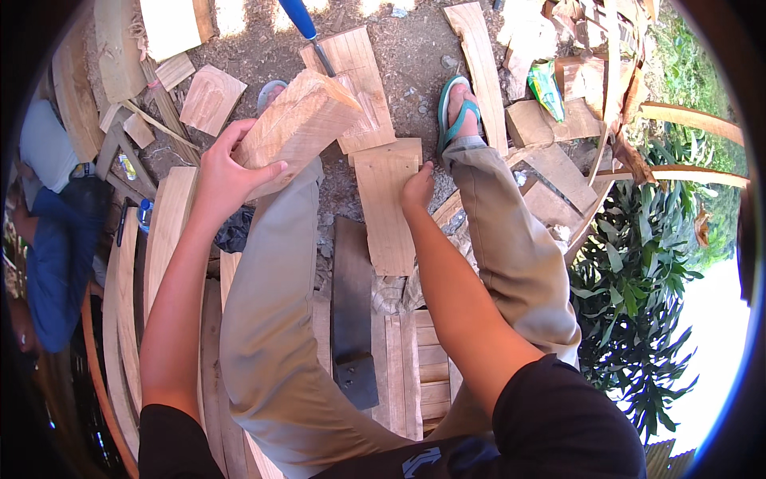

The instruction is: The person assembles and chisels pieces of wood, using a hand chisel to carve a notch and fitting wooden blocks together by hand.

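Observation:
My left hand [231,172] is closed around a thick wooden block [299,132] with a rough-cut upper face, raised over my left shin. Lower down, between my legs, my right hand [419,185] grips the right edge of a short wooden board [387,211]. Beyond the block, another wooden piece [359,68] with a pale cut patch lies on the ground. A tool with a blue handle [298,17] and a thin metal shaft reaches down toward that piece; the held block hides its tip.
A dark flat metal blade [352,311] lies between my thighs. Long planks [171,227] lie at my left, where another person in blue trousers [60,255] sits. Wood offcuts [213,100] and a green packet [546,89] are scattered on the ground. Leafy plants [638,295] stand at right.

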A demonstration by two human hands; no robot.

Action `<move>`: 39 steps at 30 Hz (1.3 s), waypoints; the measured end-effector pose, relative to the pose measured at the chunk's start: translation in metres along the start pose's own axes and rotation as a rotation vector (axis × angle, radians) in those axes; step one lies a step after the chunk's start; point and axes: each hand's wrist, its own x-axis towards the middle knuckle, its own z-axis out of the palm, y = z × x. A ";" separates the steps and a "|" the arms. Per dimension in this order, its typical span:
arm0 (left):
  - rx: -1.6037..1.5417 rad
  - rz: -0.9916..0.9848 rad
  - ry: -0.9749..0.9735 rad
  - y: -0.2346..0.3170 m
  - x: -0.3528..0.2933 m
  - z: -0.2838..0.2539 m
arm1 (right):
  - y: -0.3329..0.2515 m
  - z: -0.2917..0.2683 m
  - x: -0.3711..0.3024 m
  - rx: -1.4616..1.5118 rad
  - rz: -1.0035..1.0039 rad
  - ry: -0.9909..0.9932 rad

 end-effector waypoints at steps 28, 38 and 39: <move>0.182 0.075 -0.308 -0.002 0.057 0.134 | 0.058 -0.066 -0.090 0.138 -0.352 0.174; 0.225 -0.007 -0.487 0.003 0.041 0.176 | 0.078 -0.077 -0.091 0.004 -0.506 0.345; 0.228 0.156 -0.394 0.003 0.040 0.174 | 0.077 -0.073 -0.086 0.021 -0.516 0.330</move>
